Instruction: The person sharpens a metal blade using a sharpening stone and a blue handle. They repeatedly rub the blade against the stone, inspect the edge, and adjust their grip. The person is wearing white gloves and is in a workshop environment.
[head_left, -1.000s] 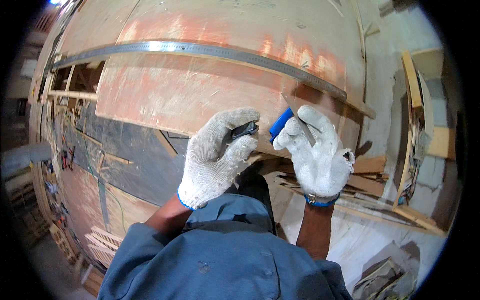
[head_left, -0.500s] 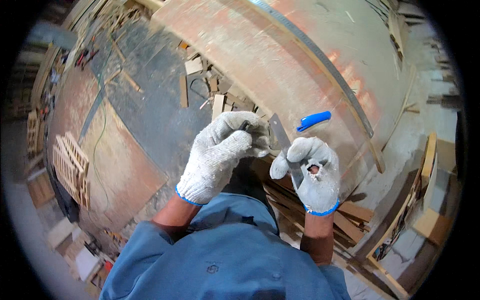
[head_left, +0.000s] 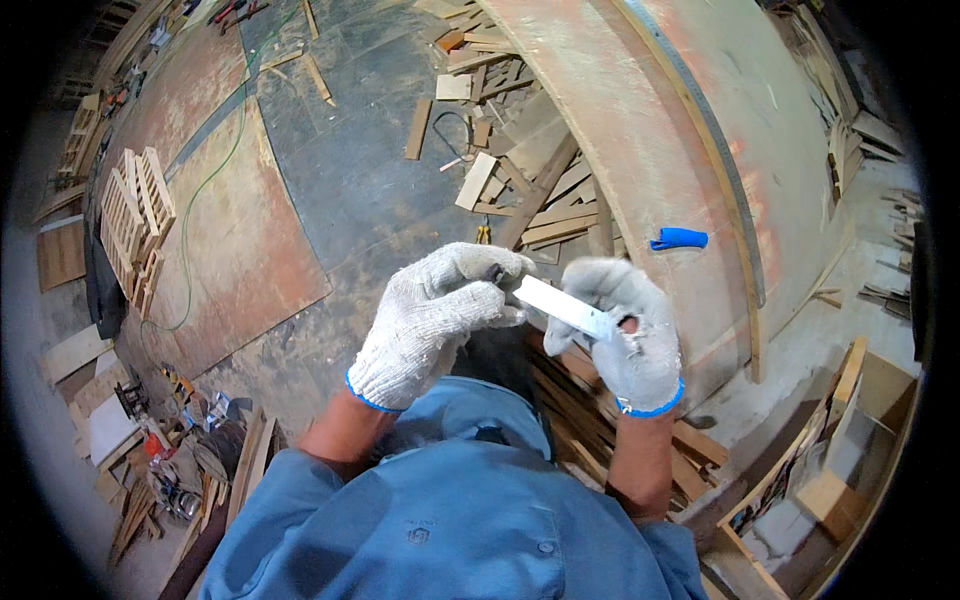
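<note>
A flat white strip (head_left: 562, 306), held level in front of the chest, is gripped at one end by the clenched gloved left hand (head_left: 435, 318) and at the other by the gloved right hand (head_left: 620, 335); an even two-ended grip is advised.

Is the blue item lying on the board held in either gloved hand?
No: the blue item lies alone on the curved board, apart from the right hand, which holds a flat white strip.
</note>
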